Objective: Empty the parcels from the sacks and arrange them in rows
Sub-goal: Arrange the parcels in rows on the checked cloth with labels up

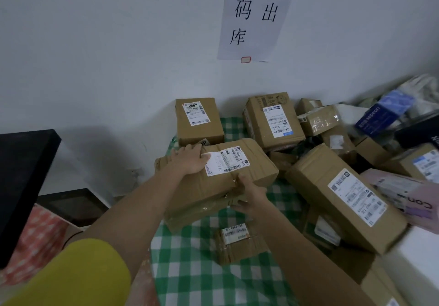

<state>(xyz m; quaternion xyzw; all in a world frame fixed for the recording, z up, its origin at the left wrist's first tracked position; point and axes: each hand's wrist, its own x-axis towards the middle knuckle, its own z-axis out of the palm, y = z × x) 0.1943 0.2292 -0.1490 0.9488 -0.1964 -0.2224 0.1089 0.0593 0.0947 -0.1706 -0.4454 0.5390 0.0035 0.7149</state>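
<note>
Holding a wide cardboard parcel (pixel 225 175) between both hands, the person has it above a green checked cloth (pixel 190 258). The left hand (pixel 187 160) lies flat across the parcel's far left top, fingers nearly straight and pressing down. The right hand (pixel 249 194) curls around the near edge, thumb on top and fingers underneath.

With only one hand truly gripping, the wrinkled, taped parcel could probably tip or slide off toward the small parcel (pixel 237 244) lying just below the right hand. Setting it down blind could also nudge the upright box (pixel 198 120) just beyond the left hand, spoiling that row.

To the right of the right hand, a long box (pixel 344 196) leans at an angle among a loose heap of boxes (pixel 316 120); a bump there would likely make the heap shift.

No sack can be made out for certain. Pale crumpled material (pixel 422 91) at the far right might be one, but its contents cannot be told.
</note>
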